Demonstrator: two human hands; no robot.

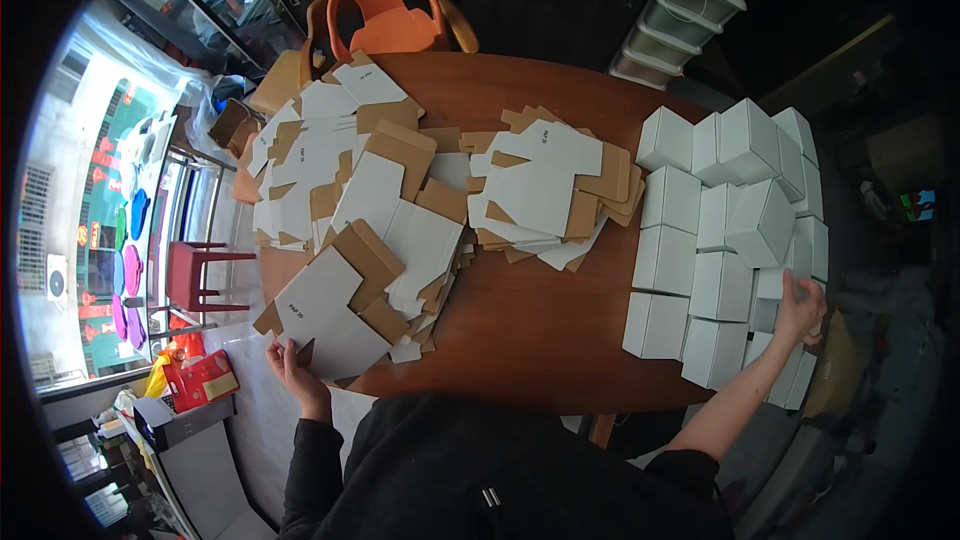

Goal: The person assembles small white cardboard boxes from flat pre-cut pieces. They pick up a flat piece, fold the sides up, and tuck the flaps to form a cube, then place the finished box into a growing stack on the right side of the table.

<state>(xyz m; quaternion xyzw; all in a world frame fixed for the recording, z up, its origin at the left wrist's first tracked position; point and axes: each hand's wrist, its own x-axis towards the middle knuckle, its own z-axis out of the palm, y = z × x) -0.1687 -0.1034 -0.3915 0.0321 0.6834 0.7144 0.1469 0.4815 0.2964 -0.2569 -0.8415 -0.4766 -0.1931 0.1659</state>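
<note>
The left hand (291, 368) pinched a flat box (318, 312), whose tug could have slid the loose pile (420, 245); the right hand's (800, 313) grip beside white boxes (665, 260) was unclear.

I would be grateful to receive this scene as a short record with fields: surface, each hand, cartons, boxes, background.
Surface: brown wooden table
Left hand: at the near edge of a white flat carton with brown inner flaps
Right hand: among the boxes, toward their right side; a firm hold cannot be told
Cartons: overlapping flat piles, left and middle of the table
White boxes: folded up, grouped at the right, some askew
Background: orange chair, red stool
</note>
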